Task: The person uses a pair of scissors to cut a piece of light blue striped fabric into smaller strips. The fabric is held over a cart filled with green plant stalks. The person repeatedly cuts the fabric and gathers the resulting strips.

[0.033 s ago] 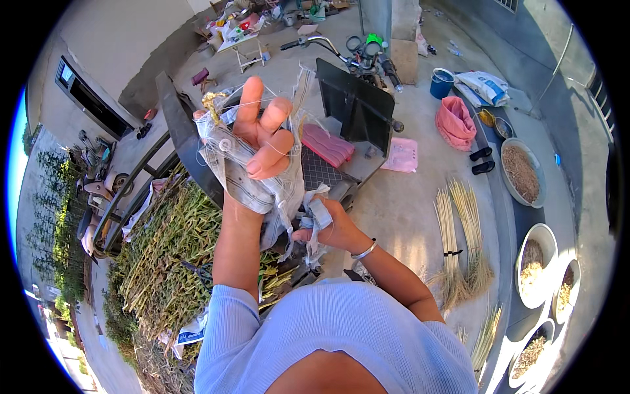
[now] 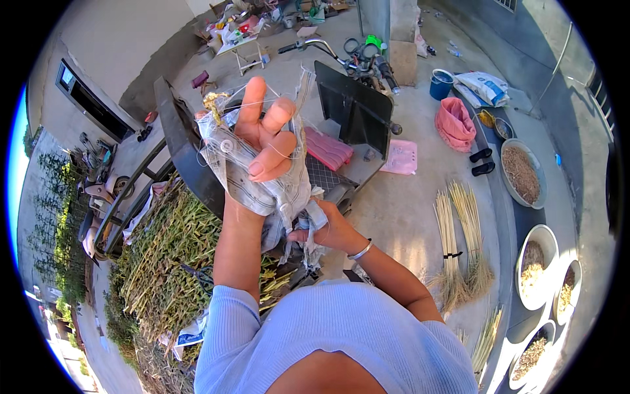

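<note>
My left hand (image 2: 266, 141) is raised in front of me, palm toward me, fingers apart and partly curled. A frayed grey-white cloth glove (image 2: 289, 190) with loose threads wraps its palm and wrist, and the bare fingers stick out above it. Below it, my right hand (image 2: 328, 226), wearing a silver bangle, pinches the glove's ragged lower end beside my left wrist. Both forearms wear light blue sleeves.
A three-wheeled cart (image 2: 354, 108) with a black panel stands just ahead. A pile of green stalks (image 2: 164, 256) lies to the left, and tied straw bundles (image 2: 459, 243) lie on the concrete to the right. Grain basins (image 2: 535, 262), a pink cloth (image 2: 455, 125) and a blue bucket (image 2: 441, 84) sit further right.
</note>
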{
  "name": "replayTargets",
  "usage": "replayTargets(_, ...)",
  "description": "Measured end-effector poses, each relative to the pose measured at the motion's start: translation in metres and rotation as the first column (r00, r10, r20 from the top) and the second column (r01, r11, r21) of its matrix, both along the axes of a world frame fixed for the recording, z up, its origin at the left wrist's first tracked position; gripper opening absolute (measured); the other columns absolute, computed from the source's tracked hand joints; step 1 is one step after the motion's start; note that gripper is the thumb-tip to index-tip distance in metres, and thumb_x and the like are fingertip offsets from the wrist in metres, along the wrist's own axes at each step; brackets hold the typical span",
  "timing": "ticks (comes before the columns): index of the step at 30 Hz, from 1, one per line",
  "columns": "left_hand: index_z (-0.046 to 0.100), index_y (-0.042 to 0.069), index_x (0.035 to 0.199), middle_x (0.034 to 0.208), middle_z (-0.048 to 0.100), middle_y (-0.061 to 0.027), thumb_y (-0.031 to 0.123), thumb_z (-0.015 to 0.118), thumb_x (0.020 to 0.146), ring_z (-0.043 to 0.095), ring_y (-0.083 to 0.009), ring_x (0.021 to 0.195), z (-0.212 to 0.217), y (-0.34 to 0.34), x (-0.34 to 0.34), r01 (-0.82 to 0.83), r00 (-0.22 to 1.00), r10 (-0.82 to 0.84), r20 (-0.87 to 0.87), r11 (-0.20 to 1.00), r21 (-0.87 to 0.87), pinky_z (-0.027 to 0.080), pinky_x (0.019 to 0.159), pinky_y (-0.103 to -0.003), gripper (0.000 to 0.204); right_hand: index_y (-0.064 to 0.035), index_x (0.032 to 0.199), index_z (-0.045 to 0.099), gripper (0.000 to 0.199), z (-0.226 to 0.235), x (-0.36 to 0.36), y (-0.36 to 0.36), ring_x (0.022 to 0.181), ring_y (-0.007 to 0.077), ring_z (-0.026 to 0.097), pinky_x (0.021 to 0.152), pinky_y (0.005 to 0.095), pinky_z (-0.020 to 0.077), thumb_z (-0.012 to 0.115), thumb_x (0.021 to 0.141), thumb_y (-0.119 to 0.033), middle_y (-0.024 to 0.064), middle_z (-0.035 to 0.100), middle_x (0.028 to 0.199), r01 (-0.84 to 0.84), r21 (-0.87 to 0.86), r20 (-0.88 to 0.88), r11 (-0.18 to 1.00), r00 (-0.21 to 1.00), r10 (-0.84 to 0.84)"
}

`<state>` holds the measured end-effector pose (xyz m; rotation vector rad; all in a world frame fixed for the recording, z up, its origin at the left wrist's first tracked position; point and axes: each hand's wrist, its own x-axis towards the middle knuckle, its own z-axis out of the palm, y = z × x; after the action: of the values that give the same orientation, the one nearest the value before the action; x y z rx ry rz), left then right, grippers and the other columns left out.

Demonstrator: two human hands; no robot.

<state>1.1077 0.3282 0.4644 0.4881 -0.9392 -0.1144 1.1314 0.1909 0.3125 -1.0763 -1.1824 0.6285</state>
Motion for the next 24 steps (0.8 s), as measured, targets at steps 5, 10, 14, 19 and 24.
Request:
replayTargets(5,0.021,0.012,0.142,0.135,0.035,-0.0208,0.046,0.044,0.089,0.047,-0.0162,0.064,0.002,-0.014,0.082,0.029,1.0,-0.029,0.004,0.998,0.049,0.042,0.052,-0.024,0.067,-0.0015,0.08,0.061,0.013,-0.002,0.064,-0.028,0.072,0.0088,0.054,0.07,0.0272,0.0452,0.07,0.076,-0.01,0.0029,0.062,0.073,0.022,0.034,-0.167,0.999,0.986,-0.016)
replayTargets(10,0.029,0.008,0.139,0.115,0.049,-0.0181,0.046,0.042,0.09,0.043,-0.0132,0.051,-0.026,0.017,0.108,-0.188,0.965,0.199,-0.168,0.979,0.083,0.038,0.05,-0.025,0.063,-0.0013,0.068,0.049,0.022,-0.039,0.161,-0.089,0.06,0.0087,0.041,0.057,0.0276,0.0378,0.064,0.081,-0.011,-0.002,0.044,0.062,-0.006,-0.174,-0.249,0.985,0.968,-0.038)
replayTargets(14,0.032,0.006,0.137,0.122,0.05,-0.0172,0.042,0.04,0.091,0.041,-0.0115,0.052,-0.063,0.019,0.131,-0.295,0.918,0.308,-0.251,0.951,0.089,0.035,0.049,-0.024,0.059,-0.0039,0.066,0.051,0.024,-0.038,0.2,-0.124,0.058,0.0075,0.04,0.055,0.0254,0.036,0.066,0.08,-0.015,-0.0024,0.045,0.061,0.141,-0.172,-0.125,0.975,0.979,-0.163)
replayTargets(19,0.04,0.005,0.133,0.123,0.053,-0.016,0.033,0.039,0.093,0.043,-0.0136,0.061,-0.094,0.029,0.144,-0.558,0.657,0.557,-0.507,0.812,0.17,0.04,0.059,-0.026,0.049,-0.0066,0.074,0.057,0.018,-0.056,0.228,-0.137,0.05,0.0064,0.047,0.046,0.0231,0.0367,0.068,0.08,-0.019,-0.0028,0.05,0.061,-0.032,-0.379,-0.489,0.925,0.856,-0.171)
replayTargets(24,0.054,0.003,0.115,0.102,0.063,-0.0123,0.024,0.044,0.092,0.054,-0.0172,0.067,-0.107,0.057,0.135,-0.698,0.03,0.759,-0.65,0.481,0.53,0.045,0.059,-0.027,0.033,-0.0087,0.083,0.056,0.019,-0.073,0.244,-0.116,0.048,0.0045,0.046,0.042,0.02,0.0309,0.071,0.076,-0.018,-0.0036,0.051,0.062,-0.16,-0.347,-0.681,0.924,0.72,-0.131)
